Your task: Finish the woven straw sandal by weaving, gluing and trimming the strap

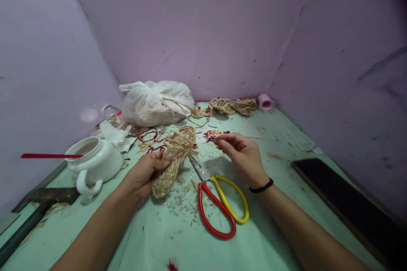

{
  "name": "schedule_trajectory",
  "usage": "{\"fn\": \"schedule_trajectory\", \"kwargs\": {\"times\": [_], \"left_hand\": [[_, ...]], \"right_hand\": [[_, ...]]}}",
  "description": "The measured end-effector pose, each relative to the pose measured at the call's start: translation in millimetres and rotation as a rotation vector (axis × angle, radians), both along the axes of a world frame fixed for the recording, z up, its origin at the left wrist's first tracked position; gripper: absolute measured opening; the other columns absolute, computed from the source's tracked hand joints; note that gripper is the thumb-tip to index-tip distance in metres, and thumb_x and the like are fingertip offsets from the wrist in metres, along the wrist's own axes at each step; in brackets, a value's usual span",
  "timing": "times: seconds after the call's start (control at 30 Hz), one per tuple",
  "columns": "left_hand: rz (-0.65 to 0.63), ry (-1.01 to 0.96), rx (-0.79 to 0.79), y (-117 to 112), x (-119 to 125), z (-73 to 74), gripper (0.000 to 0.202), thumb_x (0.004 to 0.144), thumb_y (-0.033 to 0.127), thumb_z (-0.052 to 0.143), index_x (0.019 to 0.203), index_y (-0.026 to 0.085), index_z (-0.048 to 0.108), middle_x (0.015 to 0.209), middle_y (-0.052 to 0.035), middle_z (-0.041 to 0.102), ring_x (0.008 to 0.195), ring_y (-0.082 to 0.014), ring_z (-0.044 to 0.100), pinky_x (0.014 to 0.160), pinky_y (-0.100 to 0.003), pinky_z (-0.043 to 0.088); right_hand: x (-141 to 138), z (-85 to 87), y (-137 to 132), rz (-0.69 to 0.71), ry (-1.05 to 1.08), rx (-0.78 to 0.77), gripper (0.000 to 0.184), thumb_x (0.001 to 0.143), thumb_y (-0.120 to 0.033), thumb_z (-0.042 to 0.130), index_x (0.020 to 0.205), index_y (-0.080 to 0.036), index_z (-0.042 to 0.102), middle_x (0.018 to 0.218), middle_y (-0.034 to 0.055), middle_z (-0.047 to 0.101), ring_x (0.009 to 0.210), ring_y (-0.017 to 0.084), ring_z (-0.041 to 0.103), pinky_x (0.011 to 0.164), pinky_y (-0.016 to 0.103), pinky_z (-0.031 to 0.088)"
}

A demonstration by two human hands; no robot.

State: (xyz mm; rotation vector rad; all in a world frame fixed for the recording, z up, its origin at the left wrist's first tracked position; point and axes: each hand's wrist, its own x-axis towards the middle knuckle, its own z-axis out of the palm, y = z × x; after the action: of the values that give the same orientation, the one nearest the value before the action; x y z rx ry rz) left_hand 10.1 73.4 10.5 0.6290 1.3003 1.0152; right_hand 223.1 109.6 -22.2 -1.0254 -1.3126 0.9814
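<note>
My left hand [146, 172] grips the heel end of a small woven straw sandal [174, 159], which lies on the green table [159, 237] with its toe pointing away. Just right of the sandal's toe, my right hand [242, 153] pinches a small red and white decorated piece [213, 135] between its fingertips. A pair of scissors [219, 203] with one red and one yellow handle lies shut between my two hands, its blades pointing toward the sandal.
A white cup [95, 163] with a red stick [47, 156] stands at the left beside crumpled tissue. Behind lie a white plastic bag [157, 101], red threads [148, 137], more straw pieces [229, 106] and a pink roll [264, 102]. A dark phone [337, 197] lies at the right, a dark tool [32, 216] at the left edge.
</note>
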Motion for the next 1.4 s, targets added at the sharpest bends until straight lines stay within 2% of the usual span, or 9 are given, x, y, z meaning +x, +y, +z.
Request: {"fn": "schedule_trajectory", "kwargs": {"times": [0.2, 0.4, 0.57, 0.67, 0.77, 0.87, 1.03, 1.17, 1.4], "left_hand": [[-0.08, -0.083, -0.019, -4, 0, -6.1, 0.012, 0.057, 0.002, 0.058, 0.057, 0.013, 0.055, 0.051, -0.0023, 0.063, 0.045, -0.0131, 0.059, 0.047, -0.023, 0.049], [-0.145, -0.012, 0.018, -4, -1, -13.5, 0.01, 0.058, 0.008, 0.064, 0.067, 0.01, 0.059, 0.061, -0.005, 0.067, 0.053, -0.0148, 0.063, 0.05, -0.022, 0.048], [-0.159, -0.043, -0.044, -3, -2, -13.0, 0.01, 0.054, 0.006, 0.063, 0.055, 0.011, 0.055, 0.052, -0.005, 0.063, 0.048, -0.0158, 0.06, 0.048, -0.024, 0.048], [-0.165, -0.093, -0.067, -4, -2, -9.5, 0.012, 0.051, 0.002, 0.061, 0.051, 0.011, 0.053, 0.048, -0.0035, 0.06, 0.044, -0.0133, 0.058, 0.046, -0.021, 0.047], [-0.163, -0.14, -0.093, -6, 0, -5.9, 0.013, 0.052, 0.0, 0.06, 0.051, 0.011, 0.053, 0.048, -0.0031, 0.06, 0.043, -0.0128, 0.058, 0.046, -0.021, 0.047], [-0.15, -0.139, -0.084, -6, 2, -4.6, 0.014, 0.053, -0.001, 0.059, 0.05, 0.011, 0.052, 0.048, -0.0033, 0.059, 0.043, -0.0129, 0.057, 0.045, -0.021, 0.047], [-0.072, -0.081, -0.013, -5, 2, -8.3, 0.014, 0.054, -0.001, 0.058, 0.06, 0.011, 0.055, 0.056, -0.0036, 0.063, 0.049, -0.0145, 0.06, 0.05, -0.023, 0.049], [-0.085, -0.044, -0.028, -4, 0, -11.9, 0.013, 0.055, 0.001, 0.06, 0.06, 0.012, 0.054, 0.058, -0.0049, 0.065, 0.052, -0.0156, 0.062, 0.052, -0.024, 0.049], [-0.107, 0.106, 0.033, -4, 2, -14.8, 0.017, 0.05, 0.012, 0.068, 0.053, 0.013, 0.051, 0.046, 0.0009, 0.057, 0.041, -0.0104, 0.052, 0.042, -0.019, 0.04]], "right_hand": [[-10, 6.0, -13, 0.04, -0.118, 0.111, 0.003, 0.067, -0.02, 0.063, 0.065, -0.018, 0.065, 0.064, 0.003, 0.067, 0.059, 0.015, 0.059, 0.059, 0.027, 0.048], [-10, 2.4, -16, -0.05, -0.241, 0.348, 0.007, 0.073, -0.016, 0.06, 0.071, -0.018, 0.066, 0.071, 0.0045, 0.068, 0.067, 0.016, 0.06, 0.065, 0.028, 0.048], [-9, -3.8, -12, -0.062, -0.157, 0.257, 0.01, 0.075, -0.017, 0.057, 0.079, -0.019, 0.066, 0.081, 0.0049, 0.068, 0.073, 0.016, 0.061, 0.068, 0.029, 0.048], [-9, -0.7, -11, -0.007, -0.052, 0.173, 0.019, 0.075, -0.021, 0.056, 0.093, -0.019, 0.063, 0.09, 0.0059, 0.065, 0.075, 0.015, 0.059, 0.067, 0.028, 0.047], [-10, 3.5, -11, 0.067, 0.008, 0.104, 0.028, 0.073, -0.024, 0.056, 0.1, -0.018, 0.06, 0.089, 0.0057, 0.062, 0.071, 0.014, 0.056, 0.061, 0.025, 0.046], [-10, 4.6, -11, 0.079, 0.001, 0.046, 0.025, 0.07, -0.026, 0.057, 0.093, -0.017, 0.06, 0.08, 0.0042, 0.061, 0.064, 0.012, 0.053, 0.056, 0.024, 0.044], [-10, 1.6, -11, 0.101, -0.081, -0.006, 0.011, 0.065, -0.026, 0.061, 0.063, -0.016, 0.062, 0.059, 0.0007, 0.06, 0.052, 0.011, 0.05, 0.05, 0.024, 0.04], [-10, -1.4, -11, 0.085, -0.128, 0.003, 0.011, 0.064, -0.024, 0.063, 0.058, -0.015, 0.062, 0.053, -0.0001, 0.058, 0.049, 0.011, 0.049, 0.049, 0.024, 0.038], [-5, -5.0, -4, -0.026, -0.106, 0.087, 0.019, 0.072, -0.024, 0.054, 0.086, -0.016, 0.064, 0.087, 0.0066, 0.066, 0.07, 0.015, 0.058, 0.063, 0.028, 0.045]]}}
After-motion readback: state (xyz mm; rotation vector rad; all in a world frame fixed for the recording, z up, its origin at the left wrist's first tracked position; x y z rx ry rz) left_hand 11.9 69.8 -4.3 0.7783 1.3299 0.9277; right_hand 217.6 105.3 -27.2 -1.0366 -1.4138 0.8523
